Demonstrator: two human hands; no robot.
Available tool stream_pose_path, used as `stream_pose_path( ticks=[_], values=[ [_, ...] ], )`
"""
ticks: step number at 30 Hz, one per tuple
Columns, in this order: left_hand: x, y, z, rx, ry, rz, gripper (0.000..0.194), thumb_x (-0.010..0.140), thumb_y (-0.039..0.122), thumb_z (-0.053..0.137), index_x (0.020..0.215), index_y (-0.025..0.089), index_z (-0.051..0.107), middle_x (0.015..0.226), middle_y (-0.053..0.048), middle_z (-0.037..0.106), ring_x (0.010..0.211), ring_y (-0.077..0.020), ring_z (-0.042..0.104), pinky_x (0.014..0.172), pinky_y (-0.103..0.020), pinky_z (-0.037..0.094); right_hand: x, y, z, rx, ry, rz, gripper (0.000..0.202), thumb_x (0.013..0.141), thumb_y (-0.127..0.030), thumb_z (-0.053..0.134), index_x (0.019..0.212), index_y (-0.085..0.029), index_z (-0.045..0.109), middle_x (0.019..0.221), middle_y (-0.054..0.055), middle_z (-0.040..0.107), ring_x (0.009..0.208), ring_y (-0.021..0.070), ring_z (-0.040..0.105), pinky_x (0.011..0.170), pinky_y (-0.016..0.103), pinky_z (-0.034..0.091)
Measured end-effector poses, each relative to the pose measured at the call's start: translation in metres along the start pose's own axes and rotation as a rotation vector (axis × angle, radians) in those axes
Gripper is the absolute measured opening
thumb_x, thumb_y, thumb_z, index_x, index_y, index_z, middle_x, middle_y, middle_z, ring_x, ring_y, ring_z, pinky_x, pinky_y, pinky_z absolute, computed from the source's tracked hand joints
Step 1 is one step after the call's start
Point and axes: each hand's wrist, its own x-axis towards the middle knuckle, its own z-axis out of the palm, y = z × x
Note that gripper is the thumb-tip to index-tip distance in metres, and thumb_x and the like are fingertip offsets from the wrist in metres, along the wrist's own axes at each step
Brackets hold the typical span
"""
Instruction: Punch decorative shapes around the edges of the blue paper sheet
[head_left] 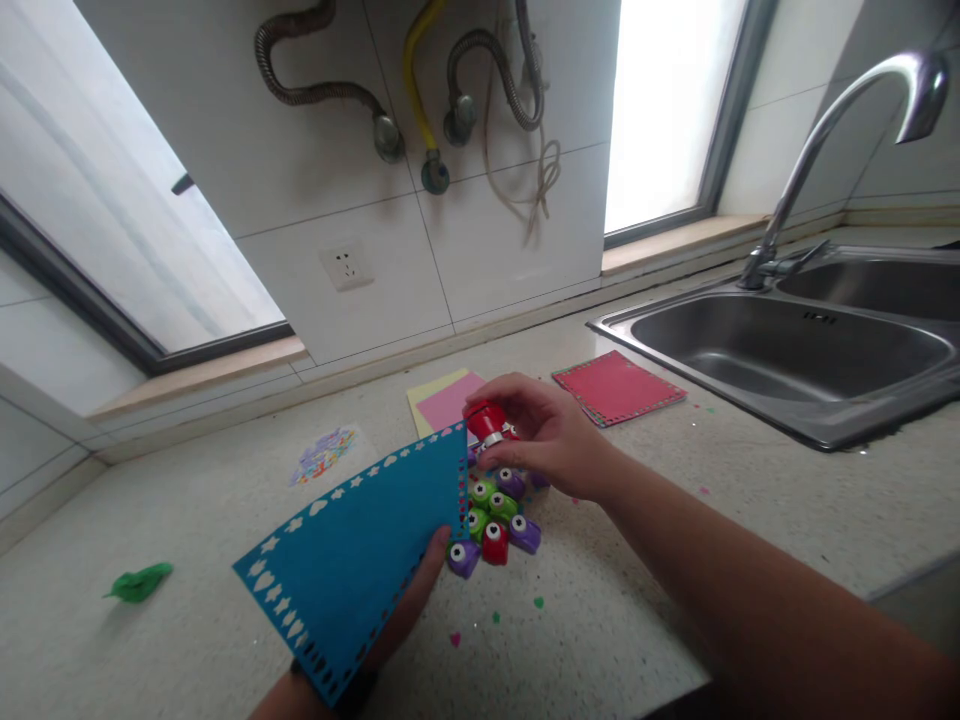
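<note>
My left hand (424, 590) grips a blue sheet of paper (360, 540) by its near right edge, thumb on top and the other fingers hidden beneath. Star, heart and other small shapes are punched along the sheet's edges. In my right hand (540, 430) is a red craft punch (489, 422), pinched between thumb and fingers at the sheet's far right corner. I cannot tell whether the paper sits in its slot. Below lie several more small punches in green, purple and red, such as a red one (495, 543) with a heart mark.
Behind the punches are yellow and pink sheets (450, 400). A stack of punched sheets with red on top (619, 387) lies near the steel sink (795, 345). Colourful confetti (324, 455) is heaped at left, and a crumpled green piece (141, 583) rests on the counter (210, 640).
</note>
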Motion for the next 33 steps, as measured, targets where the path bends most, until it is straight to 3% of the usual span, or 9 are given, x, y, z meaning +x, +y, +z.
stream_pose_path(
  ticks=[4,9,14,18,21,28,33],
  values=[
    [-0.001,-0.002,0.002,-0.035,-0.012,0.009,0.049,0.086,0.048,0.065,0.133,0.032,0.062,0.139,0.000,0.063,0.146,-0.0333,0.036,0.124,-0.057,0.023,-0.001,-0.001,-0.001,-0.050,-0.023,0.010,0.049,0.065,-0.018,0.090,0.110,-0.022,0.071,0.103,0.004,0.067,0.096,0.0168,0.063,0.088,0.034,0.053],
    [0.005,0.002,-0.004,-0.053,-0.156,-0.122,0.057,0.084,0.053,0.065,0.136,0.031,0.059,0.142,-0.001,0.061,0.147,-0.0366,0.033,0.122,-0.061,0.026,-0.002,0.000,-0.005,-0.170,-0.084,0.066,0.047,0.072,-0.028,0.087,0.116,-0.024,0.071,0.110,0.007,0.065,0.100,0.0198,0.061,0.090,0.038,0.051],
    [0.008,0.008,-0.008,-0.060,-0.202,-0.166,0.055,0.082,0.052,0.067,0.134,0.034,0.060,0.141,0.001,0.062,0.147,-0.0347,0.033,0.123,-0.057,0.027,-0.002,0.003,-0.004,-0.115,-0.128,0.173,0.041,0.078,-0.034,0.082,0.115,-0.023,0.067,0.106,0.005,0.062,0.090,0.0172,0.060,0.078,0.033,0.053],
    [0.006,0.008,-0.008,-0.071,-0.170,-0.181,0.059,0.079,0.052,0.068,0.135,0.035,0.060,0.141,0.002,0.061,0.149,-0.0354,0.029,0.124,-0.057,0.022,-0.003,0.001,-0.001,-0.090,-0.167,0.272,0.027,0.093,-0.044,0.064,0.105,-0.020,0.062,0.094,0.002,0.058,0.079,0.0139,0.055,0.071,0.029,0.049],
    [0.004,0.006,-0.008,-0.052,-0.165,-0.234,0.069,0.075,0.058,0.069,0.139,0.034,0.056,0.146,-0.001,0.057,0.149,-0.0380,0.029,0.125,-0.060,0.016,-0.005,0.000,0.000,-0.142,-0.185,0.345,0.032,0.099,-0.051,0.050,0.100,-0.020,0.057,0.085,0.001,0.054,0.074,0.0136,0.050,0.068,0.028,0.045],
    [0.007,0.000,-0.012,-0.209,-0.375,-0.308,0.069,0.081,0.059,0.063,0.143,0.028,0.053,0.145,-0.008,0.057,0.143,-0.0360,0.040,0.122,-0.062,0.023,-0.007,0.007,0.004,-0.184,-0.183,0.418,0.031,0.100,-0.052,0.048,0.098,-0.021,0.054,0.090,0.002,0.053,0.085,0.0166,0.050,0.077,0.031,0.046],
    [0.010,-0.005,-0.009,-0.286,-0.426,-0.288,0.067,0.083,0.056,0.063,0.142,0.027,0.054,0.143,-0.007,0.060,0.142,-0.0321,0.043,0.122,-0.053,0.029,-0.005,0.010,0.008,-0.130,-0.201,0.467,0.034,0.099,-0.051,0.048,0.084,-0.021,0.050,0.077,0.000,0.047,0.069,0.0144,0.044,0.060,0.027,0.039]
  ],
)
